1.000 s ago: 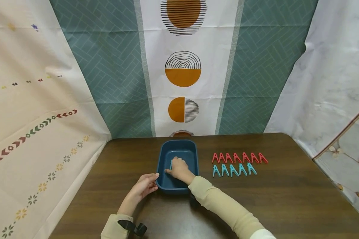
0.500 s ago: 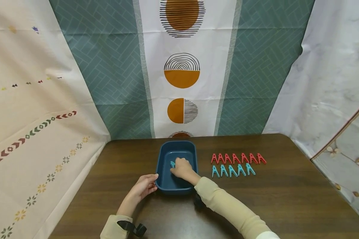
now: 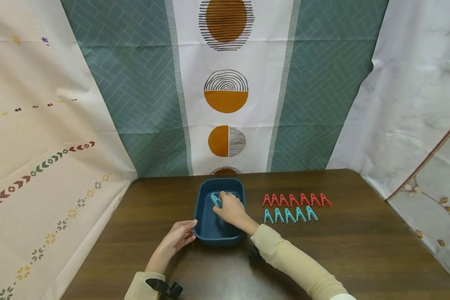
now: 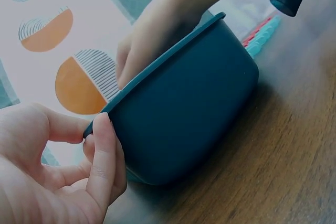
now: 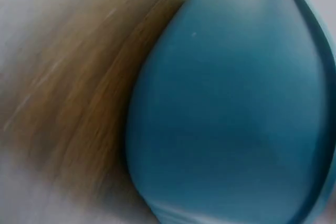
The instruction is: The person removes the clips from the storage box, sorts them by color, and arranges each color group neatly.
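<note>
A deep blue plastic bin (image 3: 199, 208) stands on the wooden table in front of the person. The left hand (image 3: 181, 235) pinches its near-left rim between thumb and fingers, as the left wrist view also shows up close. Inside the bin, the right hand (image 3: 232, 210) holds a light blue clothespin (image 3: 215, 201), which sticks out to the left of the thumb and fingers. In the left wrist view the right hand (image 4: 157, 35) reaches over the bin wall, its fingertips hidden. The right wrist view is mostly filled by the bin's outer side (image 5: 226, 103).
Right of the bin lie a row of several red clothespins (image 3: 293, 200) and, nearer, a row of several light blue clothespins (image 3: 290, 215). Patterned cloth (image 3: 226, 104) hangs behind the wooden table (image 3: 345, 246), with pale cloth along both sides.
The right hand has shifted slightly right and up within the bin, and more of the light blue clothespin shows beside its fingers. The left hand stays at the rim. The head view tilts slightly.
</note>
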`<state>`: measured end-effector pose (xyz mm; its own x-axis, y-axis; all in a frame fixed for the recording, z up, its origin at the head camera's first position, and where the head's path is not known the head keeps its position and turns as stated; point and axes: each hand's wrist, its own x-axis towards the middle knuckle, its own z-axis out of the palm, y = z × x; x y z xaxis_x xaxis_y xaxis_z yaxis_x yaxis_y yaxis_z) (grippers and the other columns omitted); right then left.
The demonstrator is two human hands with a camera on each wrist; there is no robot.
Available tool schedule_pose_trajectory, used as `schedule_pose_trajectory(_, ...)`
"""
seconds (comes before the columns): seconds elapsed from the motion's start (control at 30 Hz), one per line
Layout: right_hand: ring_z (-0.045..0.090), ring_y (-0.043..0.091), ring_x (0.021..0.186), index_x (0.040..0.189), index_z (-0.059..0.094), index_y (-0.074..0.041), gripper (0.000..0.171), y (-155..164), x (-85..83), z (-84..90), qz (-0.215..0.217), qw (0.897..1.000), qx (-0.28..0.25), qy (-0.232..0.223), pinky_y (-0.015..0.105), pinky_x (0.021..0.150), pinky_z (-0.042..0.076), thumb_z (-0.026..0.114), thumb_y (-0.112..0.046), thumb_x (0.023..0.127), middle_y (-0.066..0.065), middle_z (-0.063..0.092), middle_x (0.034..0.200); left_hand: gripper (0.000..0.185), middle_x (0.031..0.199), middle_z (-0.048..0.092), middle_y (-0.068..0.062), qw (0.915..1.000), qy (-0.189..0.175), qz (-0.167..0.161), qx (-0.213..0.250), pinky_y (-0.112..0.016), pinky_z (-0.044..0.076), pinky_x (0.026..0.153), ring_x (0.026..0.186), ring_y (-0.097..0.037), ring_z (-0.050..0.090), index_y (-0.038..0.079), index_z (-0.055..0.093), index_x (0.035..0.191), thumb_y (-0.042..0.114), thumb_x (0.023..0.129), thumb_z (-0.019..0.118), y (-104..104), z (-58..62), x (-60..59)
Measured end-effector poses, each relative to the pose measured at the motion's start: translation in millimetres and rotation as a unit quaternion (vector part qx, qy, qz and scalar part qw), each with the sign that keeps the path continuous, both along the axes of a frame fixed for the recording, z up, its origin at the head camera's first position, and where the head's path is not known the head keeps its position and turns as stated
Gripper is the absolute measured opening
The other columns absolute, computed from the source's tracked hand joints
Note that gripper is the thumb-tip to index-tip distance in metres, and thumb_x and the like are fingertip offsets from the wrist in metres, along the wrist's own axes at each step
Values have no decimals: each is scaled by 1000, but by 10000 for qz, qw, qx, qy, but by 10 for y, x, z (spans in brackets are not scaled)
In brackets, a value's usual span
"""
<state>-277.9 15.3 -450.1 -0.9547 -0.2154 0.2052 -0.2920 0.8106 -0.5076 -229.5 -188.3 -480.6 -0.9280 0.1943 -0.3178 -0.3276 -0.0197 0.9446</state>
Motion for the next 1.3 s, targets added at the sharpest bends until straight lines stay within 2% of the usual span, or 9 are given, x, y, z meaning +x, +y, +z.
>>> schedule_pose_trajectory(0.13,48,12,55,97,59,-7,28,27,28,15,73,9991,-31,426,22,44,37,70,-30,85,2,53,74,42,71,55,4,10000,-4,8,14,-14,51,62,64,-3,53,-11,44,122,22,98,55,-6,-5,6)
schedule_pose_trajectory(0.33,48,10,57,98,60,-8,26,98,56,28,87,9971,-295,701,20,45,39,69,-29,86,2,53,77,39,71,55,4,10000,0,41,42,-14,51,62,64,-4,54,-10,46,120,21,98,55,3,-9,10)
schedule_pose_trajectory(0.5,46,9,55,95,59,-9,23,190,54,0,147,9950,-175,972,20,43,37,68,-28,86,0,51,76,33,71,54,3,9999,17,80,83,-14,51,61,63,-4,54,-7,49,114,19,96,56,8,-16,15)
schedule_pose_trajectory(0.77,46,11,56,94,56,-10,23,310,55,-3,69,9964,-108,842,22,45,37,66,-29,86,2,53,81,34,71,54,4,10000,11,-16,84,-14,51,61,63,-4,53,-7,48,116,20,97,55,-4,-9,-7)
schedule_pose_trajectory(1.03,46,11,57,96,56,-9,23,408,56,-16,56,9952,9,974,22,47,38,64,-28,86,3,54,84,34,71,55,5,9999,28,-81,101,-14,51,62,63,-4,54,-8,48,116,19,97,55,-3,8,6)
schedule_pose_trajectory(1.3,44,12,57,95,56,-9,20,491,65,-2,105,9931,-239,1145,23,49,37,64,-24,85,4,54,84,39,72,54,5,9999,-6,-72,102,-14,50,61,63,-2,54,-11,43,122,19,98,53,-8,10,8)
